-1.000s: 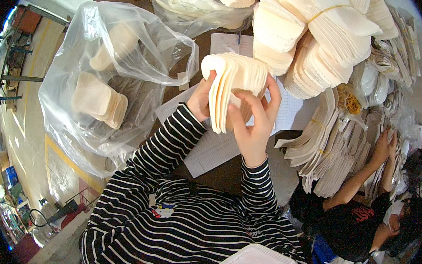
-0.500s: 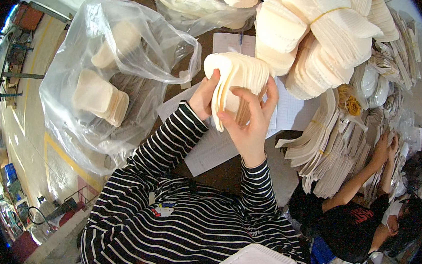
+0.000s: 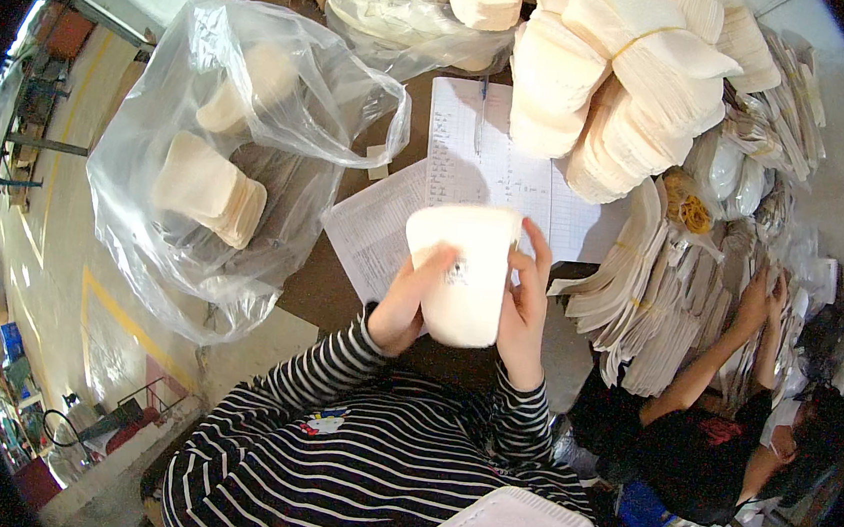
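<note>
Under your hands lies a brown table (image 3: 340,286) with ruled sheets (image 3: 480,168) spread over it and a pen (image 3: 480,103) resting on top. Cream stacks (image 3: 618,90) are heaped at the far edge, and flatter piles (image 3: 641,283) slope down on your right, where another person (image 3: 718,440) bends over them. On your left a clear bag (image 3: 230,166) holds more cream pieces above a concrete floor (image 3: 63,232) with a yellow line. Your left hand (image 3: 409,303) and right hand (image 3: 524,308) each clasp one side of the cream stack (image 3: 462,267), held just above the sheets. A second ago you had it fanned, edges showing; now its broad face is turned up to you and it sits lower, nearer your chest. It looks squared together, though its edges are hidden.
</note>
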